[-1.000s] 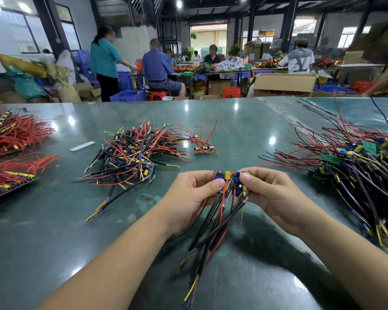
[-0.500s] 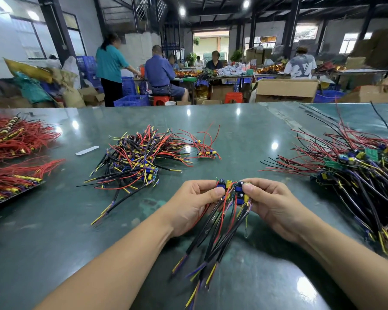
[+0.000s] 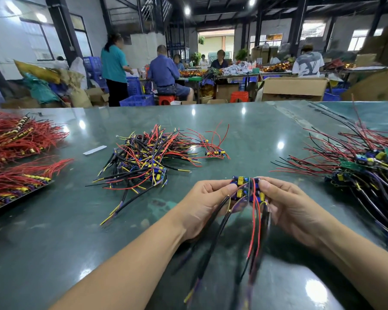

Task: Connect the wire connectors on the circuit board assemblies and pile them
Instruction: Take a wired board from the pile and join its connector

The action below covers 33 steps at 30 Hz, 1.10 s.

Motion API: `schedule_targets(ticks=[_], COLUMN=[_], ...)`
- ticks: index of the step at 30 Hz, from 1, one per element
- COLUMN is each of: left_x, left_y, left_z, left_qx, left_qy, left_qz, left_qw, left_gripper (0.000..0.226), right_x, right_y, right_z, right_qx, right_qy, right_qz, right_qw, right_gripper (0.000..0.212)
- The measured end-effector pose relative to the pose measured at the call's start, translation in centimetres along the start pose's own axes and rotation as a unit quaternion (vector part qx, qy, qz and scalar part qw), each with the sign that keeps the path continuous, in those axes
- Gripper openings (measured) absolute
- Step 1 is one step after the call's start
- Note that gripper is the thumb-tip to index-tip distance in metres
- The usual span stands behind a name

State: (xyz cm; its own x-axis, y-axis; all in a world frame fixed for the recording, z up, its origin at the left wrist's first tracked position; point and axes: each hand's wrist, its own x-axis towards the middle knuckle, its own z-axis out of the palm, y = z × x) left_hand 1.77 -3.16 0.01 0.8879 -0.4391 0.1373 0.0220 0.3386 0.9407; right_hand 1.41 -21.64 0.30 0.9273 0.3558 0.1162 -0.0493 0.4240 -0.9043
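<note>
A factory assembly hall.

Heaps of wired boards [image 3: 148, 157] and red wires [image 3: 20, 135] were spread over a long green table [image 3: 54, 242]. Behind it, workers [image 3: 164, 72] were seated on stools [image 3: 166, 100] at a cluttered bench, with cartons [image 3: 293, 88] and blue crates [image 3: 137, 100] stacked under steel beams and strip lights.

Two bare forearms come into the picture from the bottom edge. No sleeve covers them at any place that the camera shows; both are uncovered up to the frame border. The left hand [image 3: 205, 203] and the right hand [image 3: 293, 206] wear no gloves. No ring, no watch and no bracelet can be seen on the fingers or the wrists. The fingernails that show are short and have no paint.
</note>
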Motion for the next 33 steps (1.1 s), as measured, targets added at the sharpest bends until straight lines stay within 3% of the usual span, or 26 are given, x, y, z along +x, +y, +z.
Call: schedule_targets(ticks=[2,5,7,10,12,14,17,19,21,22,24,26,27,30,33], left_x=[0.3,0.4,0.7,1.2,1.2,1.1,0.7,0.4,0.2,0.2,0.1,0.1,0.0,0.0,-0.3], left_y=[-0.1,0.5,1.1,2.0,2.5,2.7,3.0,3.2,3.6,3.8,3.8,3.4,3.0,2.2,1.8], left_z=[0.1,-0.8,-2.0,-4.4,-6.2,-8.2,-10.1,-9.6,-8.3,-7.3,-5.4,-3.7,-3.1,-2.3,-2.0], left_qx=[-0.001,-0.034,-0.049,0.055,0.157,0.223,0.291,0.381,0.439,0.438,0.363,0.271,0.240,0.174,0.169], left_qy=[0.016,0.046,0.139,0.373,0.478,0.530,0.578,0.592,0.579,0.551,0.446,0.333,0.296,0.236,0.150], left_qz=[0.021,0.050,0.095,0.194,0.203,0.152,0.041,0.066,0.171,0.218,0.248,0.203,0.167,0.071,-0.017], left_qw=[1.000,0.997,0.984,0.905,0.840,0.804,0.761,0.707,0.666,0.676,0.780,0.880,0.909,0.953,0.974], left_gripper=[0.023,0.017,0.015,0.016,0.022,0.013,0.058,0.065,0.055,0.048,0.040,0.039,0.037,0.028,0.027], right_x=[0.1,0.2,0.2,0.3,0.2,0.1,0.1,0.1,0.1,0.1,0.2,0.3,0.4,0.3,0.1], right_y=[-0.1,-0.4,-0.8,-1.1,-0.9,-0.6,-0.3,-0.2,-0.1,-0.1,-0.1,-0.3,-0.5,-1.3,-2.1], right_z=[0.1,-0.1,-0.3,-0.4,-0.2,0.1,0.1,0.2,0.5,0.6,0.9,1.1,1.2,0.9,0.9], right_qx=[0.014,0.046,0.052,0.037,0.022,0.010,-0.009,-0.021,-0.020,-0.013,0.024,0.084,0.120,0.251,0.314], right_qy=[0.023,0.077,0.112,0.137,0.126,0.106,0.090,0.092,0.109,0.123,0.159,0.213,0.246,0.307,0.309], right_qz=[0.002,-0.011,-0.018,-0.017,-0.013,-0.011,-0.006,-0.002,0.002,0.003,-0.004,-0.012,-0.016,-0.035,-0.051], right_qw=[1.000,0.996,0.992,0.990,0.992,0.994,0.996,0.996,0.994,0.992,0.987,0.973,0.962,0.917,0.896], right_gripper=[0.035,0.020,0.018,0.016,0.017,0.018,0.017,0.015,0.013,0.011,0.010,0.008,0.008,0.015,0.015])
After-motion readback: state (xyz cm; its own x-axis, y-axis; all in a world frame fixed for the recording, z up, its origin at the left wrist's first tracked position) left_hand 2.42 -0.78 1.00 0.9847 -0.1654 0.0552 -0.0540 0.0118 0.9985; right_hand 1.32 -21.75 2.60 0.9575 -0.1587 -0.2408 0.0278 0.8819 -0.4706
